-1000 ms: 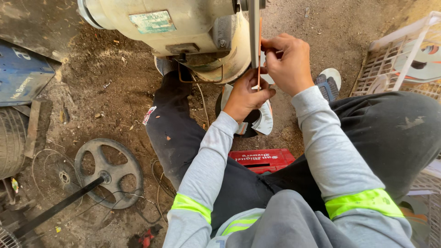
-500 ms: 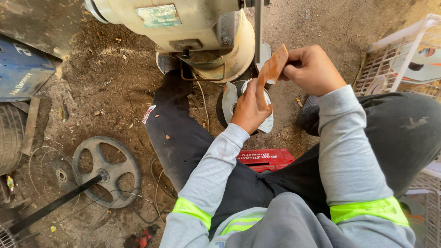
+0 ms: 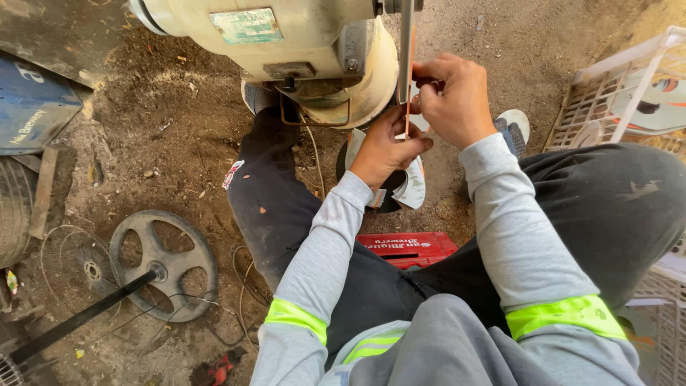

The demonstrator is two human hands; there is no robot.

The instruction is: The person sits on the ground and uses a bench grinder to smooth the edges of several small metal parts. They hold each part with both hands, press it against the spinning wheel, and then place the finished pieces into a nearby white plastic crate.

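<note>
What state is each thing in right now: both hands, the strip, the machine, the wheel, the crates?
left hand: pinching the thin orange strip's lower end.
right hand: gripping the strip higher up.
thin orange strip: upright, edge-on, beside the grey bar.
cream machine: sitting on dirt between the legs.
spoked wheel: flat on the ground, on a dark rod.
red crate: under the person.
white crate: on its side at right.

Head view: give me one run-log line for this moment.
left hand: steadies thin orange strip from below | right hand: pinches strip's edge | beside: cream motor housing | setting: dirt ground, red crate
</note>
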